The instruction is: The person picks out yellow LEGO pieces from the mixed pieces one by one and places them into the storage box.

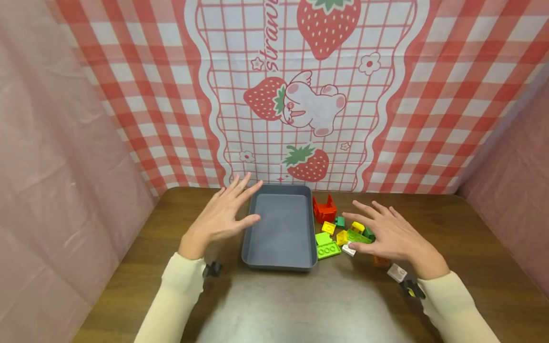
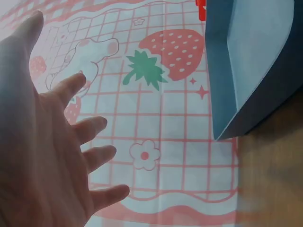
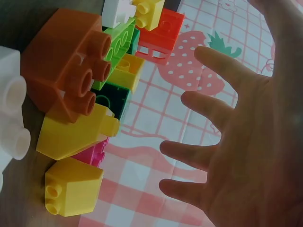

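Observation:
My left hand [image 1: 220, 214] hovers over the left side of a grey rectangular tray [image 1: 246, 255], its fingers spread and holding nothing. To the right, my right hand [image 1: 392, 236] is held above a pile of toy building bricks, fingers spread and apart from them. Among the bricks are a red piece with uprights [image 1: 325, 211], a light green brick [image 1: 328, 250], a small yellow brick [image 1: 328, 227] and a white brick [image 1: 349, 249]. In the right wrist view an orange-brown brick [image 3: 57, 61] and a yellow sloped brick [image 3: 73, 130] show; the hand partly hides them in the head view.
The wooden table [image 1: 274, 305] ends at a hanging checked strawberry cloth [image 1: 171, 95] behind the tray. Pink cloth [image 1: 64, 166] hangs on the left, with more on the right. A whitish brick [image 1: 397, 273] lies near the right wrist.

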`<state>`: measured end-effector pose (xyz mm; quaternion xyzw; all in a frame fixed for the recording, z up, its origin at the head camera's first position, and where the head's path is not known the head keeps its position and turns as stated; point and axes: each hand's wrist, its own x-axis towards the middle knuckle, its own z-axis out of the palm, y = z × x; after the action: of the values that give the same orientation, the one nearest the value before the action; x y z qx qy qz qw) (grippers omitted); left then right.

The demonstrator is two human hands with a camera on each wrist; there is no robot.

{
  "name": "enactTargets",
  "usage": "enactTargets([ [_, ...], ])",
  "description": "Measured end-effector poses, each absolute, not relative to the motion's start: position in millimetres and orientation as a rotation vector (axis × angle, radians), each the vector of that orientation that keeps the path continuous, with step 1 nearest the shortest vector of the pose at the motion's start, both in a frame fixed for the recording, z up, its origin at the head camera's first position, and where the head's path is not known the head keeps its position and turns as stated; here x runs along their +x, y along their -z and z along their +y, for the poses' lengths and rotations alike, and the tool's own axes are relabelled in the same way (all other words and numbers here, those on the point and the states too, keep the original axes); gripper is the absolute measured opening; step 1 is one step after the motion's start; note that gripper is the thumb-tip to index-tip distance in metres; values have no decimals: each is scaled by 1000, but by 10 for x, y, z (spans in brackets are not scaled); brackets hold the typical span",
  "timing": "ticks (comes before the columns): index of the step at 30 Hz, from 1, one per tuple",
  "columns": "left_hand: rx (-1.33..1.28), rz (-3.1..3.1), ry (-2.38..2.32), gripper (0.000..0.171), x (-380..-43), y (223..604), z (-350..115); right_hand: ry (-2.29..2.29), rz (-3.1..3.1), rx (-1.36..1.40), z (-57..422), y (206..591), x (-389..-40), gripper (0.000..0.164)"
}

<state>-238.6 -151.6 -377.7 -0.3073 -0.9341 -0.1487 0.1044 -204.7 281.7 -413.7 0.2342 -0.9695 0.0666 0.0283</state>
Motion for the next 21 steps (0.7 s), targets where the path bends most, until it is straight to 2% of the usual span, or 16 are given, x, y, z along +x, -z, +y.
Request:
enactTargets([
  [4, -935, -2709, 645, 77, -2415, 3846, -1560, -196, -2995, 727, 2805, 4145, -2052, 80],
  [11, -921, -2565, 937, 85, -2485, 3963, -1596, -221, -2985, 746, 2789, 4141, -2049, 78],
  [21, -906, -2426, 1295, 81, -2580, 4139, -1603, -232, -2995, 745, 2776, 4094, -2028, 76],
])
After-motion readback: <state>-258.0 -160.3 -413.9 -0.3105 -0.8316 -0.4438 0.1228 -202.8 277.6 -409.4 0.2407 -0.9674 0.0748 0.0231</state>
